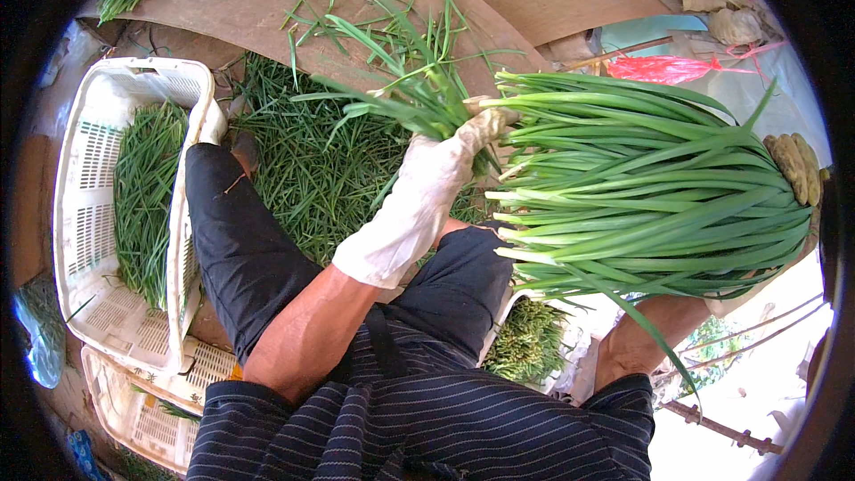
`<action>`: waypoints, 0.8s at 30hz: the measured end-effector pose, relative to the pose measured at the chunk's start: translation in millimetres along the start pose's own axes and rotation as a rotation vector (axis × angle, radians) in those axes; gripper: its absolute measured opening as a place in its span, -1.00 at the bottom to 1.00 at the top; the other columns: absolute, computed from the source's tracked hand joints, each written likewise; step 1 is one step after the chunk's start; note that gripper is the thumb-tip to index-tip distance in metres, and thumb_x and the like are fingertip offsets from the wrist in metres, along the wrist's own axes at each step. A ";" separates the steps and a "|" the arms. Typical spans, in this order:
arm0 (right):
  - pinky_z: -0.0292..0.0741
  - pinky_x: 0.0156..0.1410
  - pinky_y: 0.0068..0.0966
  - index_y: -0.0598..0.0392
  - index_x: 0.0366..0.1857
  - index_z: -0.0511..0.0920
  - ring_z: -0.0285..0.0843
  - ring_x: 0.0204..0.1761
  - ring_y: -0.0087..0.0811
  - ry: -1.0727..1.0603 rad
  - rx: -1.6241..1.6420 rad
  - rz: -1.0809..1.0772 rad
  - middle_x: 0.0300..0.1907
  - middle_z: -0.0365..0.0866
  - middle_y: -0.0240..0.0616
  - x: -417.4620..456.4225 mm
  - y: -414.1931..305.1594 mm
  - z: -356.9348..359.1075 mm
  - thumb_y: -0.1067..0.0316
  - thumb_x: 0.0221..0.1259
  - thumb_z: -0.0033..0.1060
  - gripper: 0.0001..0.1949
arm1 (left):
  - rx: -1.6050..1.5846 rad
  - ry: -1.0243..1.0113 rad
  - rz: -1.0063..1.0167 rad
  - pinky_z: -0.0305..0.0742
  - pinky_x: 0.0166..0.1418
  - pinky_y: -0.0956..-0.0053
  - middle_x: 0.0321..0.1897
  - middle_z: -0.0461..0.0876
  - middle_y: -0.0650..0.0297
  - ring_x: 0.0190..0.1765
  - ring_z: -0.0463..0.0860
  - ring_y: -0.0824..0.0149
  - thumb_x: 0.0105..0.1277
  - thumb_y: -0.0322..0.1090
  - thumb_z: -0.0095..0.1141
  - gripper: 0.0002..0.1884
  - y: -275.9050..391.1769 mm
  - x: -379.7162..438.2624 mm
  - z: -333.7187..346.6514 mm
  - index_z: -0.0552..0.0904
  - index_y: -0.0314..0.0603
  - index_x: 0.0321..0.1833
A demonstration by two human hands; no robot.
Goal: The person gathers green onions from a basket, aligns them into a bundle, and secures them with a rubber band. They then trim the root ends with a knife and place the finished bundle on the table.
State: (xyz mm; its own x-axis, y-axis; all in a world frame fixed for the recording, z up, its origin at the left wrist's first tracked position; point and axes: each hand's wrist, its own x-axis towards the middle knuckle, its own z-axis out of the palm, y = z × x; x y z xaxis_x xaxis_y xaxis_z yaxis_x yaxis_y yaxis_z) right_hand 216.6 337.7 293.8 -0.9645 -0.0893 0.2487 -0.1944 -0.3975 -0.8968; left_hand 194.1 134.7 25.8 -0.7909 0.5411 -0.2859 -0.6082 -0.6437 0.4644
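My right hand (795,164), in a soiled glove, is wrapped around the leafy end of a thick bundle of garlic chives (641,180). The bundle lies sideways in the air, its pale cut ends facing left. A white glove covers my left hand (461,137), which is closed on a small tuft of loose chive leaves (394,103). Its fingertips are right beside the upper pale ends of the bundle. Part of my right palm and wrist is hidden behind the leaves.
A brown board (494,20) with scattered leaf scraps lies ahead. Below it, a heap of chive leaves (314,167) covers the ground between my legs. At left stands a white plastic crate (80,214) holding chives. More chives (528,341) sit by my right thigh. A red plastic bag (661,69) lies at upper right.
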 end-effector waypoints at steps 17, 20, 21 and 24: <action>0.43 0.09 -0.49 0.01 -0.32 0.40 0.39 -0.27 -0.49 -0.001 0.033 0.007 -0.33 0.39 -0.41 -1.4 2.7 -15.6 0.32 0.57 0.02 -0.82 | -0.400 0.035 -0.350 0.80 -0.06 0.14 -0.15 0.78 0.13 -0.17 0.79 0.18 0.43 -0.29 0.34 -0.76 4.4 25.3 16.1 0.71 -0.25 0.04; 0.40 0.08 -0.48 -0.01 -0.35 0.37 0.35 -0.29 -0.51 0.047 -0.009 -0.004 -0.35 0.35 -0.42 -0.9 2.4 -16.4 0.35 0.55 0.02 -0.81 | -0.383 0.077 -0.329 0.78 -0.07 0.10 -0.17 0.76 0.15 -0.19 0.79 0.16 0.43 -0.25 0.33 -0.75 10.4 22.4 7.5 0.68 -0.22 0.04; 0.37 0.08 -0.47 -0.02 -0.39 0.33 0.31 -0.32 -0.52 0.091 -0.063 -0.010 -0.39 0.31 -0.43 -1.1 1.9 -12.6 0.38 0.53 0.02 -0.79 | -0.380 0.109 -0.340 0.78 -0.08 0.10 -0.18 0.76 0.14 -0.19 0.79 0.16 0.43 -0.26 0.31 -0.76 14.6 19.5 11.0 0.68 -0.22 0.04; 0.37 0.07 -0.46 -0.03 -0.38 0.33 0.29 -0.33 -0.52 0.020 0.009 -0.040 -0.38 0.31 -0.43 0.5 16.3 -5.8 0.35 0.54 -0.01 -0.79 | -0.381 0.135 -0.366 0.77 -0.11 0.12 -0.17 0.75 0.13 -0.17 0.79 0.17 0.39 -0.37 0.28 -0.78 19.8 16.3 12.5 0.67 -0.22 0.05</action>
State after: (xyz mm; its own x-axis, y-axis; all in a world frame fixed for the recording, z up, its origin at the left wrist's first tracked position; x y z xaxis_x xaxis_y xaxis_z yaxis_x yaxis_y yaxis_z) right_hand 211.8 336.5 277.1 -0.9592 -0.0552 0.2774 -0.2317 -0.4088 -0.8827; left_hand 170.1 137.6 40.8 -0.5089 0.7087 -0.4886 -0.8072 -0.5901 -0.0152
